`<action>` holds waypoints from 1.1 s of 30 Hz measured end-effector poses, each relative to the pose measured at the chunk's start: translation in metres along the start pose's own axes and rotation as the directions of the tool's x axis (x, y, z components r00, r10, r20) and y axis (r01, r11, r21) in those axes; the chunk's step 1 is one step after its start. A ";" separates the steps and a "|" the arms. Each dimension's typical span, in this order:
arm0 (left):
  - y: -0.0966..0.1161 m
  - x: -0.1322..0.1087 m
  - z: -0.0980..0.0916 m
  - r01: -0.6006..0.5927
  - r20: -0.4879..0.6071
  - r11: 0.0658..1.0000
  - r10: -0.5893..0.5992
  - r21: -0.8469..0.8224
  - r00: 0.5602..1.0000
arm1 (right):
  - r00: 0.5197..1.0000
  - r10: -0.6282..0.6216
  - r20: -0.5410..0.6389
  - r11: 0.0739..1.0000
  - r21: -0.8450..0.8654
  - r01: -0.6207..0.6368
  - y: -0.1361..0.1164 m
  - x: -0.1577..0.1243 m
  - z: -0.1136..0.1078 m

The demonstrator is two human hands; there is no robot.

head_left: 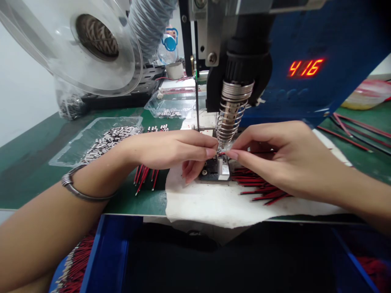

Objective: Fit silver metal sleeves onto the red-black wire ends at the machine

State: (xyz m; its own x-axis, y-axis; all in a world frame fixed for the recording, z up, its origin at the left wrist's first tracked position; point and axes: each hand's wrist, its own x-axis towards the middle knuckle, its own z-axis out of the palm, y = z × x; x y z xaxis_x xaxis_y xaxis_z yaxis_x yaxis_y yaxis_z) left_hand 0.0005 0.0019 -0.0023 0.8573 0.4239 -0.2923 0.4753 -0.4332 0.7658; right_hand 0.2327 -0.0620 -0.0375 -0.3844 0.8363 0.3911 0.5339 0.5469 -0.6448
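Note:
Under the spring-wrapped soldering head (234, 103), my two hands meet at a small metal fixture (224, 171). My left hand (175, 150) comes in from the left, thumb and forefinger pinched at the fixture; what lies between them is too small to make out. From the other side my right hand (275, 150) pinches a short red and black wire (222, 153), whose end is at the soldering point. Below my right hand a bundle of red and black wires (259, 189) rests on a white cloth (201, 207). Wires with metal connectors (146, 177) lie beneath my left wrist.
A clear plastic tray (71, 150) of metal connectors stands left, another tray (171, 103) behind. A blue machine (293, 93) displays 416. A large clear reel (61, 61) hangs upper left. Longer wires (354, 128) lie right; a blue bin (106, 244) sits below the table edge.

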 end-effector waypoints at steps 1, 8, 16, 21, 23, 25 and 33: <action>0.000 0.000 0.000 0.002 0.002 1.000 -0.002 0.001 1.000 | 1.000 -0.001 0.000 1.000 -0.002 0.001 0.000 0.000 0.000; -0.001 0.000 -0.001 0.005 0.008 1.000 -0.004 -0.018 1.000 | 1.000 0.007 0.001 1.000 -0.018 -0.007 0.001 -0.001 0.000; -0.001 -0.001 -0.002 -0.001 -0.003 1.000 0.001 0.016 1.000 | 0.999 0.035 0.003 0.999 -0.021 -0.035 -0.002 -0.002 -0.001; -0.001 -0.001 -0.002 -0.001 0.002 1.000 0.001 0.004 1.000 | 0.999 0.048 0.002 0.999 -0.022 -0.048 -0.002 -0.001 0.000; -0.001 -0.001 -0.002 -0.005 -0.009 1.000 0.005 0.000 1.000 | 0.999 0.048 0.006 0.999 -0.014 -0.048 -0.002 0.000 0.000; 0.000 -0.001 -0.001 -0.003 -0.012 1.000 0.003 0.000 1.000 | 0.999 0.038 0.002 0.999 -0.008 -0.038 -0.002 0.000 0.001; 0.001 0.000 0.000 -0.004 -0.016 1.000 0.004 0.016 1.000 | 0.999 0.053 0.001 0.998 -0.015 -0.053 -0.003 -0.002 0.000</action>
State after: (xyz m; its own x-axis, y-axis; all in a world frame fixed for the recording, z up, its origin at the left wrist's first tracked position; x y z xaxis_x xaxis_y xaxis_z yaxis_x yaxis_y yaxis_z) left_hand 0.0010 0.0019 -0.0014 0.8558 0.4348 -0.2803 0.4753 -0.4471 0.7578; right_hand 0.2315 -0.0649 -0.0364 -0.3561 0.8641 0.3556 0.5648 0.5023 -0.6548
